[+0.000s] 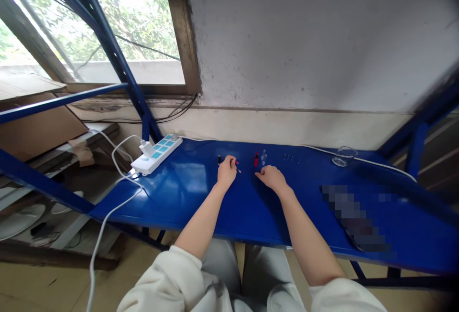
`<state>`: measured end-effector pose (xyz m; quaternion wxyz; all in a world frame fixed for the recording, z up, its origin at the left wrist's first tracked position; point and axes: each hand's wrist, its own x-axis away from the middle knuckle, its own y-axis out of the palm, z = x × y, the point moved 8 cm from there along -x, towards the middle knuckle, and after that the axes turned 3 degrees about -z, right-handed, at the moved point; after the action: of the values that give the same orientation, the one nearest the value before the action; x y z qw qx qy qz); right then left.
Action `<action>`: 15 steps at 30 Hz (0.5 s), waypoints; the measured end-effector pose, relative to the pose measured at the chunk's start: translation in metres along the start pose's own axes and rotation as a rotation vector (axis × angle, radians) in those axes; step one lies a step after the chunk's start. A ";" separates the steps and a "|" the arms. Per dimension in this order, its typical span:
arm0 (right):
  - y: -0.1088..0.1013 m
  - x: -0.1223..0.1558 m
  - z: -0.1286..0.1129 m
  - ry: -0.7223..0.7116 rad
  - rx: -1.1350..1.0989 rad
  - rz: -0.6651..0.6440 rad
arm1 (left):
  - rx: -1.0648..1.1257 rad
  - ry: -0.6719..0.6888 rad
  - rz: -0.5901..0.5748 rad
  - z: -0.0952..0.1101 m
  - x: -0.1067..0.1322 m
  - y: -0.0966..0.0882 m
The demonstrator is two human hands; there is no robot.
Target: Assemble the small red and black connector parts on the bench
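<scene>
My left hand (226,172) is closed, its fingertips pinched on a small red piece (236,162) that is mostly hidden by the fingers. A tiny pale tip (239,171) shows just below those fingers. Right behind the hand stands a small black cylinder (219,159). On the blue tabletop between my hands is a slim red tube with a dark section (256,159). Several small clear pieces (264,156) lie beside it. My right hand (273,178) rests just in front of them with curled fingers; what it holds, if anything, is hidden.
A white power strip (158,154) with a plugged-in adapter sits on the left end of the blue table (193,202). Tiny clear bits (289,157) lie farther right. A clear round container (340,160) stands near a white cable. A blurred dark flat object (355,221) lies at right.
</scene>
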<state>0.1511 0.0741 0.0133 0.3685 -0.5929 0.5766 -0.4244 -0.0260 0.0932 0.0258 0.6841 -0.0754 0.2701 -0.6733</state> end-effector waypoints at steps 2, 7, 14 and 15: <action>-0.003 0.001 0.001 -0.014 -0.007 0.003 | 0.116 0.050 -0.019 0.004 0.001 0.008; -0.026 0.004 0.033 0.126 -0.066 0.137 | 0.155 0.095 -0.046 0.008 0.005 0.018; -0.026 0.005 0.040 0.107 0.081 0.198 | 0.197 0.051 -0.087 0.004 0.005 0.022; -0.023 0.004 0.039 0.111 0.085 0.185 | 0.206 0.036 -0.091 0.003 0.004 0.023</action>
<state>0.1960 0.0696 0.0203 0.3983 -0.4967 0.6299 -0.4448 -0.0048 0.0903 0.0162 0.6520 -0.0045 0.2081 -0.7291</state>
